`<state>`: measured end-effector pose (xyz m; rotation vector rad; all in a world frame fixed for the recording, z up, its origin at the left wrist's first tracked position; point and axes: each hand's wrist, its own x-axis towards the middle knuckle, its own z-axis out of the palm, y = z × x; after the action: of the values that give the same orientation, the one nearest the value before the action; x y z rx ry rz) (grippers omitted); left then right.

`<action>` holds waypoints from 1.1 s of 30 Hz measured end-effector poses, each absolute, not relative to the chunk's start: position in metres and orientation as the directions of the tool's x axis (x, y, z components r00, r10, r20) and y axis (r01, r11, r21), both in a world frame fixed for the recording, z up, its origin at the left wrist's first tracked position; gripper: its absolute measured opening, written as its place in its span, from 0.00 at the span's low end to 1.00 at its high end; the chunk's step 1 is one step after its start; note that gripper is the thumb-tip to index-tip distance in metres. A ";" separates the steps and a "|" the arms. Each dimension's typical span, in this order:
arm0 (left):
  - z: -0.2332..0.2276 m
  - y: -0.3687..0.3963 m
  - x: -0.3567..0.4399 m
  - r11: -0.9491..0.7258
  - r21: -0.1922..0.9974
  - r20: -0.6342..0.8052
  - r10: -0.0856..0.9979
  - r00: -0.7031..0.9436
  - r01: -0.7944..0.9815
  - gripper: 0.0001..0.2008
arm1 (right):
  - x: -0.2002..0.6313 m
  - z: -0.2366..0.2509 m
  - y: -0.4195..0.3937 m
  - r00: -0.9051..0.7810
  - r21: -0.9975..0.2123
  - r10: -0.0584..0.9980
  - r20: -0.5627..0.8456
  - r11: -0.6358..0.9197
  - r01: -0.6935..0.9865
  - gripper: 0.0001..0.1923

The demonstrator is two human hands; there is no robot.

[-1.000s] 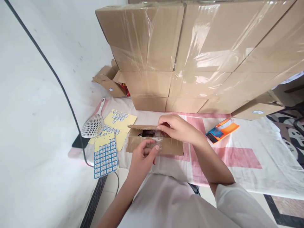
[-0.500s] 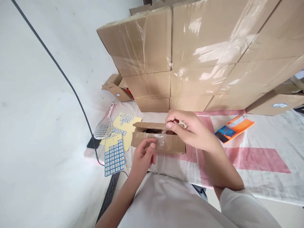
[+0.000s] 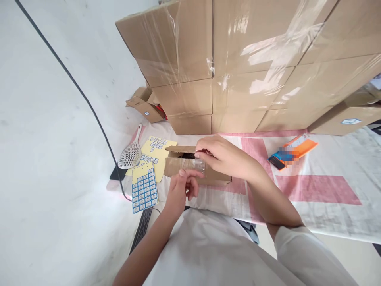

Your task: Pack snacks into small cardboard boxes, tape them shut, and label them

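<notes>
A small cardboard box lies on the cloth in front of me, its top flap partly raised over a dark gap. What is inside cannot be made out. Clear tape shows on its front side and reaches up toward the top edge. My right hand is over the box, thumb and fingertips pinched on the upper end of the tape. Just below, my left hand is open, its index finger stretched along the box front by the tape and its other fingers loosely curled.
Large taped cartons stand stacked behind. Sticker sheets, a white strainer ladle and a dark flat object lie left, near a hanging cable. An orange-and-blue packet lies right. Another open carton stands back left.
My right hand has moved left along the box's top edge, still pinching. My left index finger has straightened across the box front, near the tape. The view has tilted slightly downward.
</notes>
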<state>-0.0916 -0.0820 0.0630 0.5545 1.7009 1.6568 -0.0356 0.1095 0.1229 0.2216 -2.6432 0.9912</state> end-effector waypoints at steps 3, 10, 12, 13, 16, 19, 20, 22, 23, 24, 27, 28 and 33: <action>0.062 -0.079 -0.098 0.050 0.969 -0.203 0.719 -0.665 -0.242 0.42 | -0.038 0.122 0.112 -0.942 -0.618 -0.023 0.334 0.749 -0.237 0.16; 0.065 -0.072 -0.110 0.132 0.946 -0.294 0.728 -0.620 -0.294 0.35 | -0.040 0.118 0.109 -0.948 -0.626 -0.052 0.313 0.739 -0.248 0.10; 0.067 -0.070 -0.112 0.167 0.936 -0.326 0.745 -0.582 -0.310 0.30 | -0.040 0.117 0.107 -0.950 -0.620 -0.052 0.307 0.747 -0.241 0.10; 0.068 -0.069 -0.113 0.174 0.935 -0.328 0.750 -0.574 -0.308 0.27 | -0.041 0.116 0.106 -0.950 -0.614 -0.051 0.307 0.753 -0.239 0.10; 0.070 -0.068 -0.115 0.154 0.950 -0.290 0.754 -0.589 -0.271 0.22 | -0.042 0.115 0.106 -0.954 -0.604 -0.039 0.298 0.766 -0.220 0.11; 0.070 -0.068 -0.113 0.161 0.957 -0.277 0.751 -0.599 -0.241 0.20 | -0.044 0.115 0.109 -0.963 -0.633 -0.029 0.268 0.749 -0.198 0.11; 0.070 -0.068 -0.112 0.177 0.956 -0.286 0.748 -0.599 -0.235 0.20 | -0.044 0.115 0.110 -0.964 -0.638 -0.032 0.264 0.744 -0.199 0.12; 0.070 -0.068 -0.109 0.213 0.955 -0.296 0.741 -0.602 -0.208 0.20 | -0.045 0.115 0.114 -0.963 -0.634 -0.036 0.267 0.746 -0.204 0.14; 0.070 -0.068 -0.108 0.229 0.956 -0.293 0.738 -0.608 -0.184 0.20 | -0.046 0.115 0.115 -0.963 -0.627 -0.033 0.268 0.752 -0.200 0.15; 0.070 -0.069 -0.107 0.243 0.958 -0.285 0.736 -0.614 -0.153 0.20 | -0.046 0.115 0.117 -0.963 -0.625 -0.020 0.267 0.758 -0.189 0.15; 0.070 -0.068 -0.106 0.299 0.952 -0.268 0.731 -0.627 -0.058 0.19 | -0.049 0.113 0.120 -0.974 -0.652 0.035 0.222 0.748 -0.122 0.15; 0.069 -0.067 -0.107 0.325 0.945 -0.267 0.727 -0.633 -0.025 0.19 | -0.050 0.112 0.121 -0.980 -0.670 0.048 0.191 0.736 -0.095 0.14; 0.069 -0.060 -0.116 0.445 0.895 -0.329 0.691 -0.644 0.020 0.19 | -0.060 0.100 0.123 -0.992 -0.709 0.098 0.074 0.705 0.016 0.12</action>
<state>-0.1157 -0.0602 0.0686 0.5947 1.9982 1.2259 -0.0603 0.1234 0.0999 -0.0940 -2.8019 1.1640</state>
